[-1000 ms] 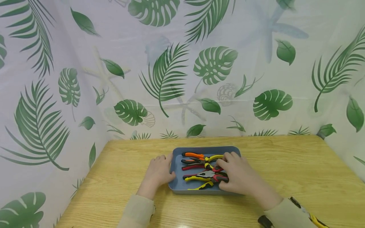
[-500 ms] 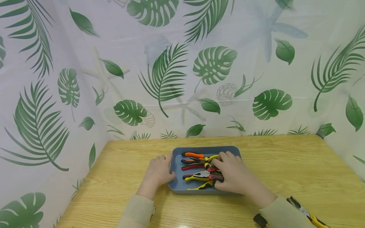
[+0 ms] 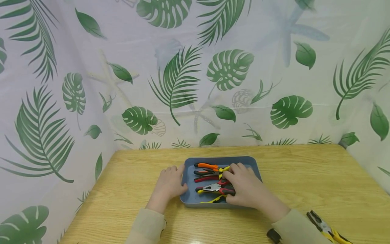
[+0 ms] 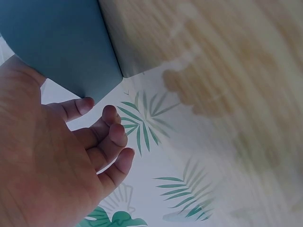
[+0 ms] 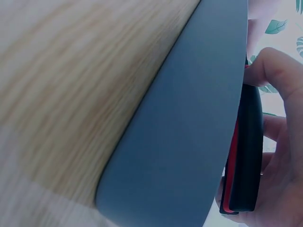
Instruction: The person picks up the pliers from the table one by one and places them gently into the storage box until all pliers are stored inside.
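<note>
In the head view a blue-grey tray [image 3: 189, 189] holds several pliers lying side by side. My left hand [image 3: 171, 183] grips the tray's left end, thumb at the rim; the left wrist view shows its curled fingers by the tray's outer wall [image 4: 61, 47]. My right hand [image 3: 245, 186] is over the tray's right part and holds long-nose pliers [image 3: 212, 187] with red and black handles, jaws pointing left. In the right wrist view the thumb and fingers are around the handles [image 5: 248, 151], beside the tray wall. Orange-handled pliers [image 3: 207, 165] and pliers with dark red handles [image 3: 206, 178] lie at the left.
Yellow-handled pliers [image 3: 326, 228] lie on the wooden table [image 3: 304, 176] at the lower right, beside the right sleeve. A black end of another tool [image 3: 273, 235] shows near that sleeve. Leaf-patterned cloth [image 3: 189, 84] hangs behind and along both sides of the table.
My right hand has slid left within the tray, and the red-and-black pliers have shifted left with it over the yellow handles. My left hand and the tray have stayed put.
</note>
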`<state>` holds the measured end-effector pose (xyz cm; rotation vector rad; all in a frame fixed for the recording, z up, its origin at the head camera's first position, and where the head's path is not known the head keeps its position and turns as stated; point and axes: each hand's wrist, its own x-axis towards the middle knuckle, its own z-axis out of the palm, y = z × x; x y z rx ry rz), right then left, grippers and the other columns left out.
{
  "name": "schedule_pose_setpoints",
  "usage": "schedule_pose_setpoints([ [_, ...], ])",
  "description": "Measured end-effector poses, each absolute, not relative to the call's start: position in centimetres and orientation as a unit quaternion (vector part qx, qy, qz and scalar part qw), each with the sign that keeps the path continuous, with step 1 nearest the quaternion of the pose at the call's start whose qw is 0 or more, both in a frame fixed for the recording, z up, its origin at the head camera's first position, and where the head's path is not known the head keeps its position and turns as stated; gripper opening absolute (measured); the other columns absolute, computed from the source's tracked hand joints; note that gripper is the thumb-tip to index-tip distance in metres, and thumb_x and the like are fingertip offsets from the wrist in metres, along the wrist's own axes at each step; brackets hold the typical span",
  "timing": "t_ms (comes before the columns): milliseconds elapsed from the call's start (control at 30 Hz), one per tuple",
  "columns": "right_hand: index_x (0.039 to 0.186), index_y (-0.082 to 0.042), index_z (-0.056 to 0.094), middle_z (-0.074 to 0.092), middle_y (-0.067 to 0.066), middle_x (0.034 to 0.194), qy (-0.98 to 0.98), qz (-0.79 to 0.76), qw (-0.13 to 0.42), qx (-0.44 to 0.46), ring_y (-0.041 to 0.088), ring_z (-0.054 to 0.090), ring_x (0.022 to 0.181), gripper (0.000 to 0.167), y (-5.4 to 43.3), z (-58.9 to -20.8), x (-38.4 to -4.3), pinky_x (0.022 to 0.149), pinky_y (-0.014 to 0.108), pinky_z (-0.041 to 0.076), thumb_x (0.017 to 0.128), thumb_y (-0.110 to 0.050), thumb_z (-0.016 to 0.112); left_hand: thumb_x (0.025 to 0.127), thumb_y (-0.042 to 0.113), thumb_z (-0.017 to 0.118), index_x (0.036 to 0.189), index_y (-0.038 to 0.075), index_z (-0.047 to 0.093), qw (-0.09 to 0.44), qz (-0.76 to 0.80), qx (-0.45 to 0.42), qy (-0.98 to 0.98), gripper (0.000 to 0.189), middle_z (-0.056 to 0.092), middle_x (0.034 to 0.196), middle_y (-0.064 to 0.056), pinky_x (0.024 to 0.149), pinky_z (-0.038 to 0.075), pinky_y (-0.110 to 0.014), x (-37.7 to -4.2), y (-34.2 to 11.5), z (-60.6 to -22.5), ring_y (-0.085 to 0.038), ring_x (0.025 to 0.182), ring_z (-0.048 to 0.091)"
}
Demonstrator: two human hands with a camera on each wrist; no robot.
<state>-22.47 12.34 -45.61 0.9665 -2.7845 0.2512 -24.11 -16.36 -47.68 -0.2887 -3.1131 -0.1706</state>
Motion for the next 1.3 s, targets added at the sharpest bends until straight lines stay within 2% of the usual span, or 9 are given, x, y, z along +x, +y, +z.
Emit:
schedule_pose_setpoints([
  [333,0.114,-0.017,0.069,0.051,0.000,0.097,-0.937,0.080,0.081,0.331,0.018,0.038,0.084,0.045,12.12,-45.43,-22.57,0.067,0.035,0.031,0.074,-0.034,0.081,0.090,0.033,0.077,0.150,0.010,0.053,0.004,-0.055,-0.092,-0.994,0.068,0.067,0.131,-0.019,0.106,0.050,-0.054,-24.02,-16.30,-47.47,-0.036,0.121,0.064],
  [733,0.116,-0.017,0.069,0.053,0.001,0.100,-0.940,0.073,0.071,0.325,0.019,0.040,0.085,0.048,11.73,-45.74,-22.96,0.069,0.037,0.034,0.074,-0.036,0.082,0.091,0.032,0.076,0.150,0.010,0.053,0.002,-0.059,-0.094,-0.994,0.068,0.067,0.130,-0.019,0.105,0.050,-0.053,-23.87,-16.31,-47.34,-0.036,0.119,0.064],
  [1000,0.112,-0.021,0.070,0.058,-0.001,0.101,-0.942,0.093,0.065,0.315,0.017,0.045,0.088,0.038,11.96,-45.53,-22.91,0.070,0.037,0.037,0.078,-0.032,0.080,0.091,0.033,0.076,0.147,0.010,0.054,0.006,-0.056,-0.096,-0.994,0.066,0.067,0.128,-0.019,0.104,0.050,-0.053,-24.16,-16.44,-47.47,-0.036,0.118,0.064],
  [1300,0.114,-0.022,0.070,0.058,-0.001,0.102,-0.943,0.096,0.059,0.312,0.017,0.046,0.088,0.038,12.12,-45.31,-22.77,0.070,0.038,0.037,0.078,-0.032,0.079,0.090,0.034,0.077,0.146,0.010,0.054,0.007,-0.051,-0.098,-0.994,0.065,0.068,0.126,-0.019,0.103,0.051,-0.053,-24.11,-16.48,-47.48,-0.036,0.118,0.065],
])
